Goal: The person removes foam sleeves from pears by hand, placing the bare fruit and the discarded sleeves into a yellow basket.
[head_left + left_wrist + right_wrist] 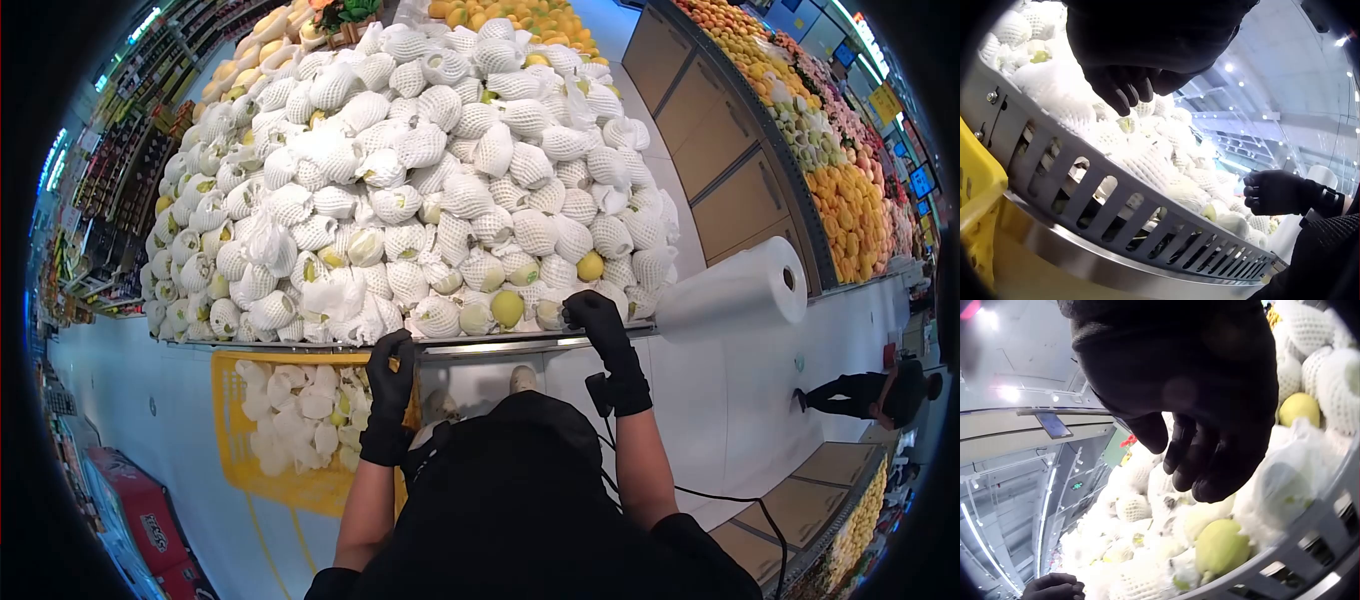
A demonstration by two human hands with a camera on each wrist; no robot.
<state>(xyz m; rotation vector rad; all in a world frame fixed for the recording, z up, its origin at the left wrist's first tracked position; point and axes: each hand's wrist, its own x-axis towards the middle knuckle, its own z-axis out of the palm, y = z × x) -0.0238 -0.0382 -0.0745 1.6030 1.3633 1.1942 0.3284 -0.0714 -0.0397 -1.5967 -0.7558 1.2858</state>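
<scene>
A broad heap of white foam-netted round fruit stands behind a yellow plastic crate. At the heap's front edge, the black-gloved left hand and right hand have loosely curled fingers, gripping nothing visible. There too lies a bare yellow-green round fruit, likely firm, heavyish, bruisable: cup its sides.

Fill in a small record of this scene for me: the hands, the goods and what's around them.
Left hand: black-gloved, by the slatted rail along the pile's front; nothing visible in it
Right hand: black-gloved, at the pile's front, fingers loosely curled; nothing visible in it
Main goods: a big pile of fruit, mostly in white foam nets
Unwrapped: one yellow-green fruit at the front, between the hands
Yellow crate: below the rail, on the person's left, holding white foam-like pieces
White roll: right of the pile
</scene>
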